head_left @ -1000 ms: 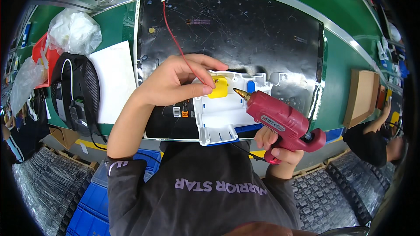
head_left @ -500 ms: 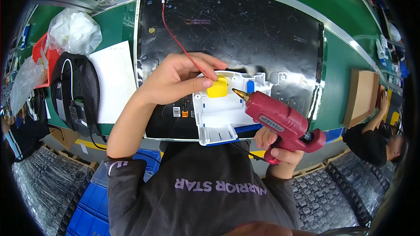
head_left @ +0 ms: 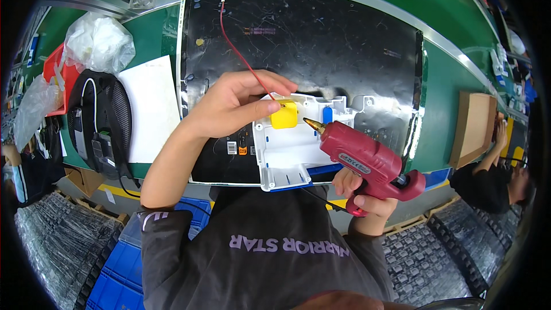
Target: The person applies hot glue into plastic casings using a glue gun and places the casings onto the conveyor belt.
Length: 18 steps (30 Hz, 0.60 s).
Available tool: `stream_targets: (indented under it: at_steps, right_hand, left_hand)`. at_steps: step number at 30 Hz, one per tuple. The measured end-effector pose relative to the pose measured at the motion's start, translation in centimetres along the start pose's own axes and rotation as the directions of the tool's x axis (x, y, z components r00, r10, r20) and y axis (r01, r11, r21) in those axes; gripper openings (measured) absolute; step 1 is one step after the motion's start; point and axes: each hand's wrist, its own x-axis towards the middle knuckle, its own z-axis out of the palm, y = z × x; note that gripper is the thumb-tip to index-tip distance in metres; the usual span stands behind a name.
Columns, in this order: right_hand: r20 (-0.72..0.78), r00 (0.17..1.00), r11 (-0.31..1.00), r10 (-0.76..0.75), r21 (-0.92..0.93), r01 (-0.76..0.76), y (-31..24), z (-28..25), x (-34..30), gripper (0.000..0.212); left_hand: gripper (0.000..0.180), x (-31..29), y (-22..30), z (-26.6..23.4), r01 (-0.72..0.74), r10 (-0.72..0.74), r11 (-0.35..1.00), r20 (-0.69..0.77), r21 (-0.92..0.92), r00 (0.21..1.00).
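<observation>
A white plastic housing lies on the black mat, its ribbed inside facing up. In its far left part sits a flat yellow block, from which a thin red wire runs to a small white connector on the mat. My left hand grips the block's left edge, thumb against it and fingers curled over the housing's far edge. My right hand is closed round the handle of a dark red hot glue gun. Its brass nozzle points left, just short of the block. A blue piece shows in the housing.
Left of the black mat are a white sheet, a black mesh bag, a red bin and a clear plastic bag. An open cardboard box stands at the right. Another person works beyond it.
The wire's free end has shifted slightly right. The glue gun has moved a touch left, and both hands keep their grip.
</observation>
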Motion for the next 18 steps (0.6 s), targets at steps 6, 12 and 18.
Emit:
stream_targets:
  at_steps: [6, 12, 18]
  right_hand:
    - [-0.020, 1.000, 1.000, -0.010, -0.002, 0.010, -0.02, -0.04, -0.03, 0.029]
    - [0.072, 0.997, 0.998, -0.026, 0.064, 0.022, -0.01, -0.66, -0.09, 0.027]
    - [0.068, 0.997, 0.998, -0.030, 0.059, 0.025, -0.24, -0.56, -0.22, 0.026]
  left_hand:
    - [0.026, 0.07, 0.30, 0.41, 0.080, -0.080, 0.997, -0.041, 0.016, 0.996]
    - [0.026, 0.23, 0.38, 0.73, 0.136, -0.134, 0.991, -0.095, 0.007, 0.986]
    - [0.024, 0.31, -0.13, 0.85, 0.149, -0.146, 0.989, -0.145, 0.015, 0.979]
